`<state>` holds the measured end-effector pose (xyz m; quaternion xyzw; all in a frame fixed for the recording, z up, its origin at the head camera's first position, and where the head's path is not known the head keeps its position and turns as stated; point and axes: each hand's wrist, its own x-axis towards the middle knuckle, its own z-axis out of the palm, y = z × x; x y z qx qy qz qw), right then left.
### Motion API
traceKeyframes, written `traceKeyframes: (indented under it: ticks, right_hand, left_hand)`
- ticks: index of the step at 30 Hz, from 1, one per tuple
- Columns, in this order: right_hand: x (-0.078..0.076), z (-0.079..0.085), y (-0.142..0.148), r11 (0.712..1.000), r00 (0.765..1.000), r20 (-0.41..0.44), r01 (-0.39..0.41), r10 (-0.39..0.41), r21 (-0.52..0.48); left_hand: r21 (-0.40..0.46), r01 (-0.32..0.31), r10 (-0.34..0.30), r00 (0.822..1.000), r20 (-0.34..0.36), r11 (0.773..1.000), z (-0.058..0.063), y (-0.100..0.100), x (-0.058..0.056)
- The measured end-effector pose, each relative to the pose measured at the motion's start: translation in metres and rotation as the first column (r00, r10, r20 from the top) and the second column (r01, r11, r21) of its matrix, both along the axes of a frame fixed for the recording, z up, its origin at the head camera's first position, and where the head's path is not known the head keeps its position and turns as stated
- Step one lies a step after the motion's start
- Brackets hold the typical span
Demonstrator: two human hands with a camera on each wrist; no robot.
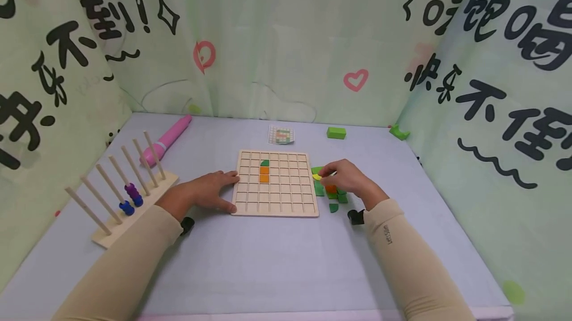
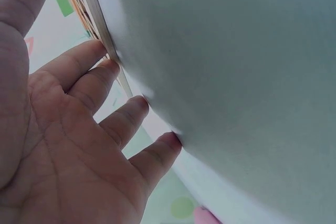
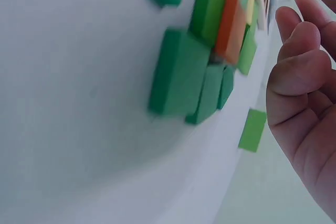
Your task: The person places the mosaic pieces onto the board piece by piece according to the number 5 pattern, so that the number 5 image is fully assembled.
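Pale wooden, the grid board is touched at its left edge by the left hand, fingers spread. At its right, coloured blocks are overhung by the right hand, fingers bent; whether anything is pinched cannot be told.

Wooden grid board — flat; three pieces on it; loose blocks beside

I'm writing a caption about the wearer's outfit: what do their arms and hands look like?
Long beige sleeves, left and right, end in cuffs at the wrists. The right sleeve bears small dark lettering near its cuff. A small black device shows by the left wrist and another by the right wrist. No gloves.
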<state>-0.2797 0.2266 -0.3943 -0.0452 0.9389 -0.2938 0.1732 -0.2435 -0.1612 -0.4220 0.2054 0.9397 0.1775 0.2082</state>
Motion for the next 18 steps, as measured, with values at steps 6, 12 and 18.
traceKeyframes:
  ticks: [6, 12, 18]
  right_hand:
    - [0.004, -0.005, 0.015, 1.0, 1.0, 0.007, 0.013, -0.014, 0.028]
    - [0.008, -0.01, 0.02, 0.996, 0.999, -0.029, -0.031, 0.033, 0.088]
    - [0.011, -0.015, 0.019, 0.987, 0.997, -0.059, -0.031, 0.041, 0.16]
  left_hand:
    - [0.001, -0.004, 0.004, 1.0, 0.004, 1.0, 0.002, 0.0, 0.001]
    - [0.0, -0.008, 0.008, 1.0, 0.017, 1.0, 0.004, 0.001, 0.002]
    - [0.0, 0.002, -0.002, 1.0, 0.016, 1.0, 0.002, 0.001, 0.0]
